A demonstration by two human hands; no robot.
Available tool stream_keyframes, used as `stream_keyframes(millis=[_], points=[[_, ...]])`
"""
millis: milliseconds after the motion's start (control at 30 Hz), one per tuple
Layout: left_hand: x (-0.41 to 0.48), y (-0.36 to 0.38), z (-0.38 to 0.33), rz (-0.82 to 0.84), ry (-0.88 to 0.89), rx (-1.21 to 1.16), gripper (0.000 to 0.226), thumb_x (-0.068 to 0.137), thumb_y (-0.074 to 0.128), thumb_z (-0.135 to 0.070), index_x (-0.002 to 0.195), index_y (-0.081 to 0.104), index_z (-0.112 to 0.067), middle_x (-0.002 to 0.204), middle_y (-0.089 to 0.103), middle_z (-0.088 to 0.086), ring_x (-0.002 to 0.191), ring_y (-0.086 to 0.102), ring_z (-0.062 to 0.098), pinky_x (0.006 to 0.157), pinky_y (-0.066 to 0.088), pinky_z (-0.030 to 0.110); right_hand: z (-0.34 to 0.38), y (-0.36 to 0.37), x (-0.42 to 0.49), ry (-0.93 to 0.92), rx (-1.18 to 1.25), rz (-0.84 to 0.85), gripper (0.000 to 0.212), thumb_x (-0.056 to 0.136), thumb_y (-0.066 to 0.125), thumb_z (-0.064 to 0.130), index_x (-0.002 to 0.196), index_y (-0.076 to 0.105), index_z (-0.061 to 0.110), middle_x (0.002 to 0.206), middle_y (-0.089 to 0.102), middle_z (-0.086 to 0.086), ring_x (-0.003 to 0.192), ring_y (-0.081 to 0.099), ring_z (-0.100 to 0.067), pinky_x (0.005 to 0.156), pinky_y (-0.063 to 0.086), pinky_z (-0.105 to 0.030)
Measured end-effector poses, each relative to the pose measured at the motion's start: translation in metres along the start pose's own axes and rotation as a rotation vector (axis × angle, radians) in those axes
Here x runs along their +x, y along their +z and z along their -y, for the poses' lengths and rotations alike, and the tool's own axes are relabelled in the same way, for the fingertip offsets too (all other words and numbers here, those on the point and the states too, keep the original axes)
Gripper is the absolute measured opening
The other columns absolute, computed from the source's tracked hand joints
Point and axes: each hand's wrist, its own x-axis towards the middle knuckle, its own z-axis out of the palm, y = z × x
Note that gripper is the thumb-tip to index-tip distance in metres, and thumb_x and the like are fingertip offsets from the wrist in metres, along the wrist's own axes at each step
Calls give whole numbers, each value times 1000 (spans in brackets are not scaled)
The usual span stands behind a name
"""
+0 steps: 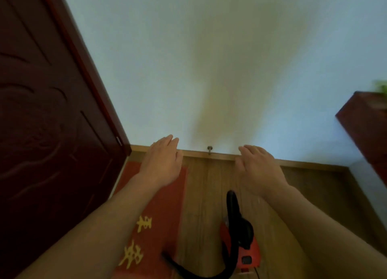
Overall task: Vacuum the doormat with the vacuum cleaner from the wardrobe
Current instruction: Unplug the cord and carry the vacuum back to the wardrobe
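A red doormat with yellow characters lies on the wooden floor beside the door, partly hidden under my left forearm. To its right stands a small red and black vacuum cleaner, its black hose curving left to the mat's near edge. My left hand hovers above the mat's far end with straight fingers and holds nothing. My right hand hangs above the bare floor beyond the vacuum, fingers straight and empty. Both palms face down.
A dark red door fills the left side. A pale wall stands ahead with a wooden skirting board and a metal door stop. Dark red furniture juts in at the right.
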Motion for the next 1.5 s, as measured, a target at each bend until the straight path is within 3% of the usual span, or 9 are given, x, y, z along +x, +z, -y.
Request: stream_keyframes(millis=[200, 633, 933, 1133, 1500], points=[[0, -84, -48, -12, 70, -13, 55, 110, 31, -36, 160, 25, -15, 169, 19, 4, 156, 18, 21, 125, 15, 35, -2, -94, -14, 30, 20, -89, 52, 107, 28, 36, 153, 36, 13, 157, 40, -5, 145, 33, -22, 119, 25, -34], [-24, -191, -158, -57, 214, -37, 55, 110, 28, -38, 161, 25, -16, 168, 24, 3, 155, 22, 22, 125, 17, 36, -25, -217, -66, 88, 29, -209, 51, 106, 31, 36, 152, 38, 13, 157, 41, -4, 144, 35, -23, 118, 27, -34], [-28, -209, -190, -59, 332, -42, 53, 110, 30, -35, 158, 30, -13, 164, 32, 6, 150, 30, 24, 122, 22, 37, -35, -237, -91, 170, 18, -226, 53, 106, 31, 38, 153, 36, 13, 158, 40, -5, 145, 35, -23, 119, 27, -36], [-21, -203, -192, -12, 440, -68, 55, 110, 29, -38, 159, 28, -13, 167, 27, 7, 153, 26, 25, 125, 20, 39, -31, -240, -114, 281, -19, -264, 50, 106, 34, 37, 147, 45, 10, 149, 50, -7, 137, 44, -25, 113, 32, -35], [-38, -191, -220, 95, 728, -57, 58, 109, 26, -44, 161, 24, -19, 169, 22, 2, 155, 21, 24, 126, 16, 38, -9, -234, -189, 609, -60, -321, 46, 106, 34, 37, 139, 52, 11, 144, 54, -6, 134, 45, -24, 115, 32, -39]])
